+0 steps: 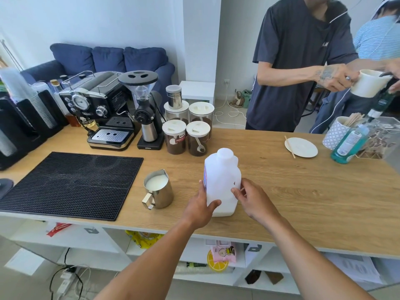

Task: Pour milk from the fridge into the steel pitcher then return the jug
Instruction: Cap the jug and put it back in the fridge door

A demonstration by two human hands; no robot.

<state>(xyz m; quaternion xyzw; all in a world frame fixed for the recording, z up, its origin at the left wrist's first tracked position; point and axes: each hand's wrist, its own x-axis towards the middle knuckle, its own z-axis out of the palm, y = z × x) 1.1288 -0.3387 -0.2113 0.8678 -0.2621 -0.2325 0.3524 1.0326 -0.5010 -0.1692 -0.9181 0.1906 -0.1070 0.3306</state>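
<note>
A white plastic milk jug (221, 176) stands upright on the wooden counter (292, 191), its white cap on. My left hand (200, 210) wraps the jug's lower left side, thumb across the front. My right hand (253, 198) touches the jug's right side at the handle, fingers partly curled. To the left of the jug stands the steel pitcher (159, 190), holding white milk, its handle facing me. The fridge is not in view.
A black rubber mat (69, 182) lies at the left. Behind it stand an espresso machine (101, 111), a grinder (145, 113) and several coffee jars (186, 131). A saucer (302, 147) and a blue bottle (348, 144) sit far right. Two people stand across the counter.
</note>
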